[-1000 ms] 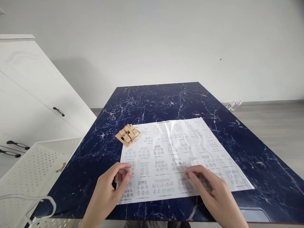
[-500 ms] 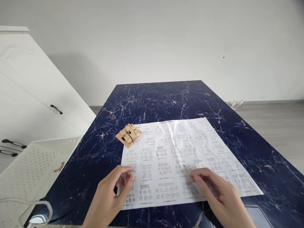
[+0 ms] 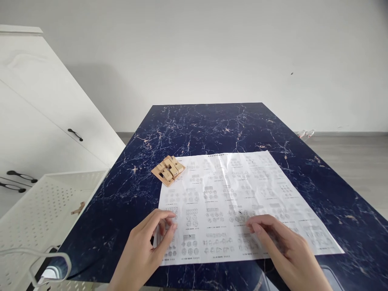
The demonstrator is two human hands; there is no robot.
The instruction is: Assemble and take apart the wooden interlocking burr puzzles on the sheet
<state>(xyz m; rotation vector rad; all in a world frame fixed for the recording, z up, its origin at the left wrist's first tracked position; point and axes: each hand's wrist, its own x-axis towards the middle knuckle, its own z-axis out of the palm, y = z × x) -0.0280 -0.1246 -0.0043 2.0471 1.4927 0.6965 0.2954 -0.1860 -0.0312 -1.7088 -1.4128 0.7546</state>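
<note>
Wooden block puzzle [image 3: 167,176] and printed sheet [image 3: 222,190] on a blue marbled table [image 3: 206,125]. The puzzle, roughly square with no clear long axis, sits cornerwise over the sheet's far left corner, straight beyond the left hand [image 3: 147,242] and apart from it; the right hand [image 3: 283,242] lies farther off. The sheet's long axis runs left to right, its near corners beside the hands. The left thumb and forefinger stand apart around nothing visible; whether the right fingertips meet cannot be told. At left, a white perforated bin [image 3: 30,226] contains a small wooden piece [image 3: 79,208].
</note>
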